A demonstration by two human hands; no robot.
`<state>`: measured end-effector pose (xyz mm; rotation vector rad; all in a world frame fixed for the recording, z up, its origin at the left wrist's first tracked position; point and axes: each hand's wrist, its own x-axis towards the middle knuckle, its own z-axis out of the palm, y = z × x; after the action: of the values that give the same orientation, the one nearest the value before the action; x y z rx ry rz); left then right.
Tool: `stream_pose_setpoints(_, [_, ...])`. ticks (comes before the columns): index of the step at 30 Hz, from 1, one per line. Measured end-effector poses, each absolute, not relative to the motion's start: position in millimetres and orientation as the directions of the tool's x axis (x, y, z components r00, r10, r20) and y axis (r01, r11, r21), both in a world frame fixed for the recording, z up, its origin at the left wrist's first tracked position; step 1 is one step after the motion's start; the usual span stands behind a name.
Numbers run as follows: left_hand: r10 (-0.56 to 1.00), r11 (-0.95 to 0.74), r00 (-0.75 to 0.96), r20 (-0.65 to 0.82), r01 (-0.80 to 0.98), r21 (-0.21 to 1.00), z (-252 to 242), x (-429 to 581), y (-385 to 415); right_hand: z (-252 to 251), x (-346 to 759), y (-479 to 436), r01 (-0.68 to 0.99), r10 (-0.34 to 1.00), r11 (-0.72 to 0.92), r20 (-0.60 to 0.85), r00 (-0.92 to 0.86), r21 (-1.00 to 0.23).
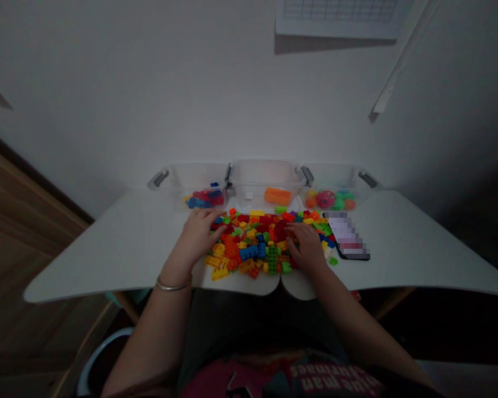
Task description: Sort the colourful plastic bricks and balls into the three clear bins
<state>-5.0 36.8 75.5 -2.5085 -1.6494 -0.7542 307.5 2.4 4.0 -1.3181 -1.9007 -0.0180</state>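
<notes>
A spread of toy building bricks in red, orange, yellow, green and blue lies on the white table in front of me. My left hand rests at the left edge of the bricks, its fingers apart and reaching over them. On the right side, my right hand lies on the bricks with its fingers stretched out and slightly bent, near some dark red pieces. I see nothing held in either hand, though bricks under the fingertips are partly hidden.
Along the wall stand three clear boxes: the left box holds red and blue pieces, the middle box an orange block, the right box colourful balls. A phone lies right of the bricks on the white table.
</notes>
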Motion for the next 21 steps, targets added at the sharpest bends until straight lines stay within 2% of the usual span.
stream_pose_setpoints(3, [0.865,-0.456,0.388,0.317,0.872,0.178,64.6,0.5,20.4,3.9,307.5,2.2,0.789,0.776,0.458,0.616,-0.131,-0.409])
stream_pose_setpoints(15, [0.857,-0.497,0.444,0.264,0.846,0.193,48.2,9.7,-2.6,3.1,306.8,2.0,0.794,0.772,0.455,0.623,-0.128,-0.402])
stream_pose_setpoints(21, [0.856,-0.487,0.427,0.291,0.856,0.175,41.6,9.1,3.9,4.1,306.7,1.8,0.795,0.767,0.46,0.628,-0.13,-0.397])
